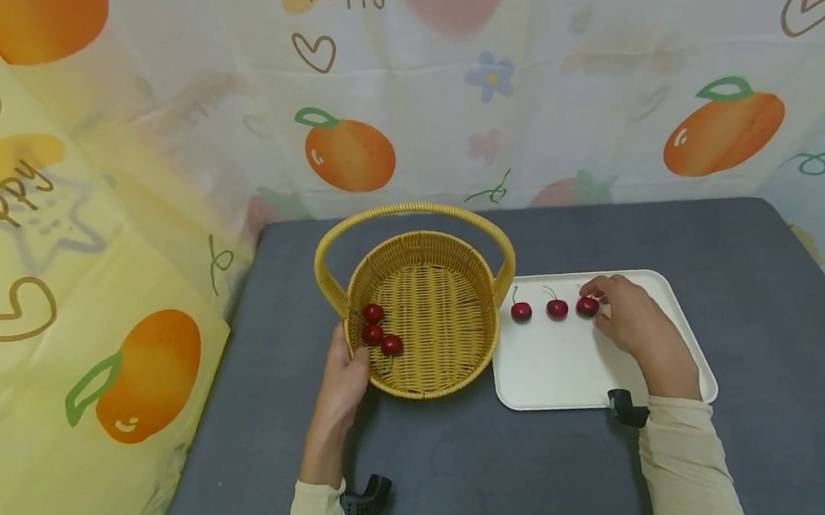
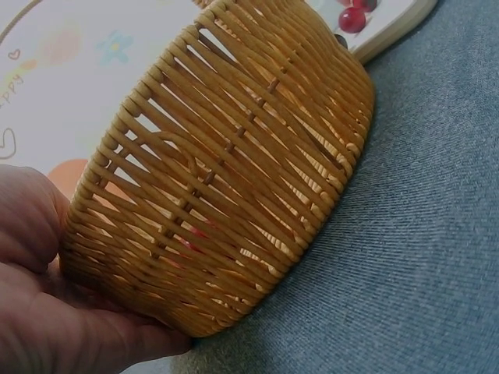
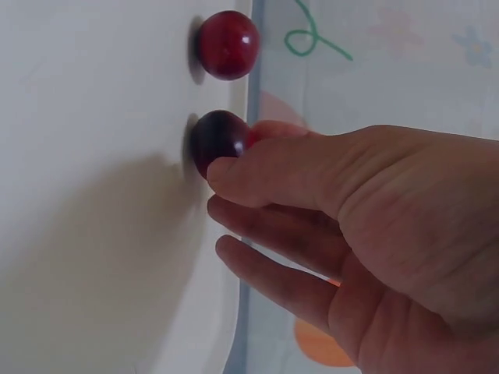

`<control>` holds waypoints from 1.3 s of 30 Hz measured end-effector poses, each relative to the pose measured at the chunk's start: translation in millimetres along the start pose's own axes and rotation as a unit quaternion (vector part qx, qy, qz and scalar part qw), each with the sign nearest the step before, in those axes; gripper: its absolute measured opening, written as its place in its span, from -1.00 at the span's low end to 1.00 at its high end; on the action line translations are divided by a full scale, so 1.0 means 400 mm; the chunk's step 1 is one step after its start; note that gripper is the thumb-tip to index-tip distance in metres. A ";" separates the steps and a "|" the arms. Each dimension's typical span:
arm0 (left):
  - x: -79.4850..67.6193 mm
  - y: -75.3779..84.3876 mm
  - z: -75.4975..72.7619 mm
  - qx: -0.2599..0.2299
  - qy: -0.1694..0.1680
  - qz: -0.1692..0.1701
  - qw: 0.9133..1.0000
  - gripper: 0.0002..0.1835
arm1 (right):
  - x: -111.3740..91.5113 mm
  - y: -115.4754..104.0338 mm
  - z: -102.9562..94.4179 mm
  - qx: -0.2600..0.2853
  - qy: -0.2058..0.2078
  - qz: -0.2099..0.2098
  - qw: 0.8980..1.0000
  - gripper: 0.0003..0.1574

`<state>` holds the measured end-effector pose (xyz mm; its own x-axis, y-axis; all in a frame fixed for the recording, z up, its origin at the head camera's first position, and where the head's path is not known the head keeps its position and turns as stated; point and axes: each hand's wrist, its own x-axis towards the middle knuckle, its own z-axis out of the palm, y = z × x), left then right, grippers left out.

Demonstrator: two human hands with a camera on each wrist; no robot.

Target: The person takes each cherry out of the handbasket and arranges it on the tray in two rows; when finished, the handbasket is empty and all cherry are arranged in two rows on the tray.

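Observation:
My left hand (image 1: 344, 375) grips the left side of a yellow woven basket (image 1: 490, 349) with a tall handle. Thumb at the rim, its fingers reach under the wall, as the left wrist view shows. Three dark red cherries (image 1: 372, 334) lie inside the basket at its left. Over the white tray (image 1: 555, 376), my right hand (image 1: 639, 323) pinches the rightmost cherry (image 3: 221, 142) between thumb and index finger; the other fingers are loosely extended. Two more cherries with stems, one in the middle (image 1: 557, 309) and one at the left (image 1: 521, 312), sit in a row beside it.
A grey cloth (image 1: 460, 466) covers the table. The tray stands right of the basket, its left edge close against the basket wall. Behind the table hangs a printed curtain (image 1: 429, 109), with a yellow one (image 1: 127, 274) along the left. Each wrist wears a dark strap.

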<state>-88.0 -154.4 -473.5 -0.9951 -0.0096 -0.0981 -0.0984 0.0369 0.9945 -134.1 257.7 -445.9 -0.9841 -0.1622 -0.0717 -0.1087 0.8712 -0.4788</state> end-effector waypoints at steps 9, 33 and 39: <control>-0.004 -0.004 -0.002 0.003 0.000 0.000 1.000 -0.32 | 0.001 -0.003 0.002 0.001 -0.020 0.010 1.000 -0.53; -0.003 0.005 -0.003 0.010 -0.004 0.005 1.000 -0.30 | -0.069 -0.125 -0.140 -0.003 0.012 -0.014 1.000 -0.44; 0.000 0.003 -0.002 -0.007 -0.007 -0.001 1.000 -0.32 | -0.114 -0.215 -0.195 0.003 0.084 -0.050 0.995 -0.49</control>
<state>-88.3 -155.1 -472.2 -0.9950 0.0034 -0.1003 -0.1002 0.0225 0.9947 -90.8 226.1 -333.2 -0.9778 -0.1682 0.1248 -0.2079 0.8518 -0.4809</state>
